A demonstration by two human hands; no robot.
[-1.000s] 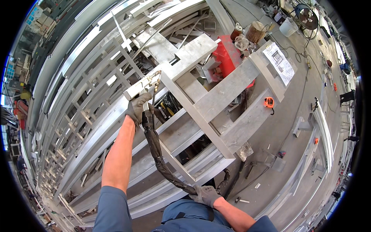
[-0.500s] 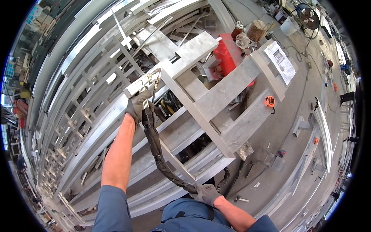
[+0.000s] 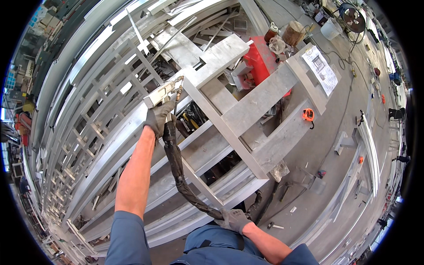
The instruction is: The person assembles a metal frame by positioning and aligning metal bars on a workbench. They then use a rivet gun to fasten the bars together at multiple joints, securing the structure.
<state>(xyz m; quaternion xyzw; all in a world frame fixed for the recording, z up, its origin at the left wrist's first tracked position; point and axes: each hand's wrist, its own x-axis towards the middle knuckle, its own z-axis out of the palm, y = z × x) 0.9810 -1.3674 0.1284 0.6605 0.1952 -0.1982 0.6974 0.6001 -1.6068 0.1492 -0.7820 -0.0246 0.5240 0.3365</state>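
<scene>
My left hand (image 3: 159,118), in a grey work glove, is closed round the grip of a welding torch (image 3: 160,94). The torch has a pale body and a brass-coloured neck, whose tip lies close to a corner of the silvery metal frame (image 3: 216,117). A thick black-sleeved cable (image 3: 176,163) runs from the grip down toward my waist. Low in front of my body, my gloved right hand (image 3: 236,220) is wrapped round this cable. Whether the torch tip touches the metal I cannot tell.
An orange tape measure (image 3: 308,115) and a paper drawing (image 3: 319,68) lie on the frame's right part. Beneath it show a red container (image 3: 257,66) and metal offcuts. Long metal bars (image 3: 95,132) fill the left. Cables and tools are on the floor at right.
The torch body has turned slightly in my left hand, so its pale side shows more. My right hand stays on the cable, nearly unmoved.
</scene>
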